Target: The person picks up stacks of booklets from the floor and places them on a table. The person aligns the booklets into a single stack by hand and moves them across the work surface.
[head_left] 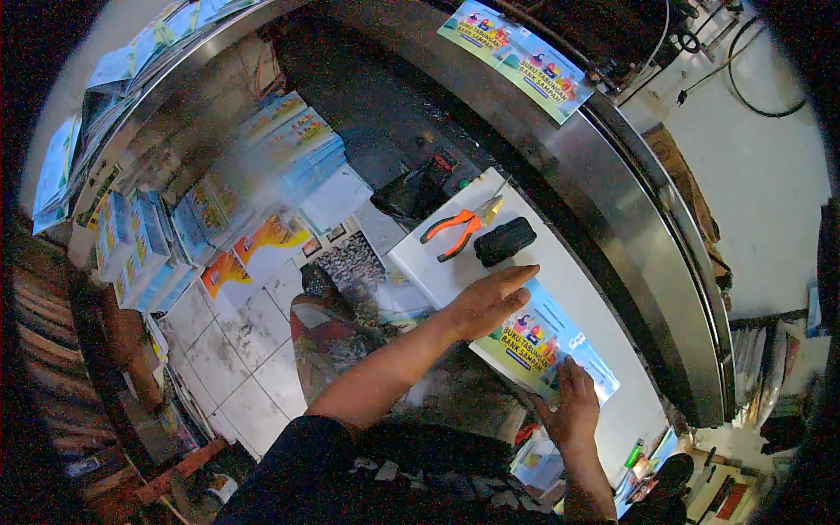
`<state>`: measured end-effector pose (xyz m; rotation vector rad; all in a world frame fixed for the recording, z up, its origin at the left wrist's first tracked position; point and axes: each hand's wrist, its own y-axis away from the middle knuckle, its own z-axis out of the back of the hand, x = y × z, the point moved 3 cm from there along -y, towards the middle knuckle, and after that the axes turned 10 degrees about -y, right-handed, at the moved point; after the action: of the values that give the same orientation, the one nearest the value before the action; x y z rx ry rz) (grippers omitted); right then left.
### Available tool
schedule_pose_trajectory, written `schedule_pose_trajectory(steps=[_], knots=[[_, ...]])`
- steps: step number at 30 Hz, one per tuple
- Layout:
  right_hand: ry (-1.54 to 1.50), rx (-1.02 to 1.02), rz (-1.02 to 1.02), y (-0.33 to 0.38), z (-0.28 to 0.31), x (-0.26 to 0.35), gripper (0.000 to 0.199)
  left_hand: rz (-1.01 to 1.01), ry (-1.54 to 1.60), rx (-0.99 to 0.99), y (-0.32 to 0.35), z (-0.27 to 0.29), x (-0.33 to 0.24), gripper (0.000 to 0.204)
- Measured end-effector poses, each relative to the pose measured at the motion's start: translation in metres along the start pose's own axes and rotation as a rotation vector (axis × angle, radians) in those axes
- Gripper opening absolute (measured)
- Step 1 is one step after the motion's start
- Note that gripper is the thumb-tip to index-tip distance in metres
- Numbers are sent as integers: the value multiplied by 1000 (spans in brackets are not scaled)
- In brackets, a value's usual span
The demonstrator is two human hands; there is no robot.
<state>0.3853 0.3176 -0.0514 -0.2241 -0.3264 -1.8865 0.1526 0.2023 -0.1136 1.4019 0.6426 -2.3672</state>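
A printed cover sheet, blue and green with cartoon figures, lies on a white board-like worktop in front of me. My left hand rests on its upper left end, fingers stretched out and thumb apart. Across the sheet's right part lies my right hand, fingers on the print and thumb spread toward the near edge. Whether more sheets lie beneath is hidden. Beyond my left hand are pliers with orange and black handles, beside a dark, block-shaped object.
Stacks of similar printed booklets stand at the left on the tiled floor. A long metal machine edge curves along the far side, with two more covers on it. A green lighter-like object lies at the lower right.
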Motion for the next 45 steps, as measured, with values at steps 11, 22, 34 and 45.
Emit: schedule_pose_trajectory(steps=[11, 22, 34, 45], knots=[[-3, -97, -345, -54, 119, -103, 25, 15, 54, 4, -5, -9, 17, 58], [182, -303, -16, -218, 136, -89, 31, 20, -211, -10, -7, -10, -4, 75], [-6, 111, 103, -28, 40, 7, 75, -10, -205, -74, -4, -9, -4, 64], [-14, 73, 140, -26, 22, 3, 72, -7, -262, -86, -4, -5, -1, 62]])
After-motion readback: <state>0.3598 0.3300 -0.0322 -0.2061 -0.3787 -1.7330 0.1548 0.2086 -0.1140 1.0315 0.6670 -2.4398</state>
